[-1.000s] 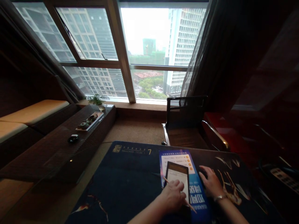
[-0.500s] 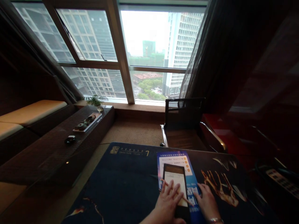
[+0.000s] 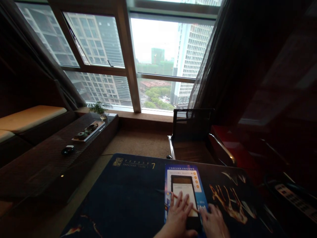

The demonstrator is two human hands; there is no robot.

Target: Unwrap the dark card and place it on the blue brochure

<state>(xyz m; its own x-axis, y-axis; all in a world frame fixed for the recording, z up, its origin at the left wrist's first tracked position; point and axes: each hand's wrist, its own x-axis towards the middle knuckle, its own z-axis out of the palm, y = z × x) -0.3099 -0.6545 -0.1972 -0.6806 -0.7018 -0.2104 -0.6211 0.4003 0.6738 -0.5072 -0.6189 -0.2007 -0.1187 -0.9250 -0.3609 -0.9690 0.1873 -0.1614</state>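
Note:
My left hand (image 3: 177, 216) lies flat with its fingers spread, across a thin wooden stick like a pencil (image 3: 174, 195) and a white sheet of paper (image 3: 185, 189). The paper sits on a dark rectangular board or tray (image 3: 182, 179). Beneath that is a blue and white printed leaflet (image 3: 195, 172) on the dark desk mat (image 3: 128, 195). At the leaflet's right side is my right hand (image 3: 215, 221), bent, with thumb and forefinger apart. Its thumb is close to the stick's right end; whether they touch, I cannot tell.
An office chair (image 3: 193, 145) stands beyond the desk, in front of the large window (image 3: 153, 43). To the left is a low woven table (image 3: 54, 165) with a tea tray (image 3: 89, 131), an ashtray-like black dish (image 3: 67, 150) and a potted plant (image 3: 98, 108). A curtain (image 3: 223, 66) hangs on the right.
My right hand has moved left, nearer the stick's end and over the leaflet's right edge. My left hand stays spread over the stick and paper. The view has shifted slightly.

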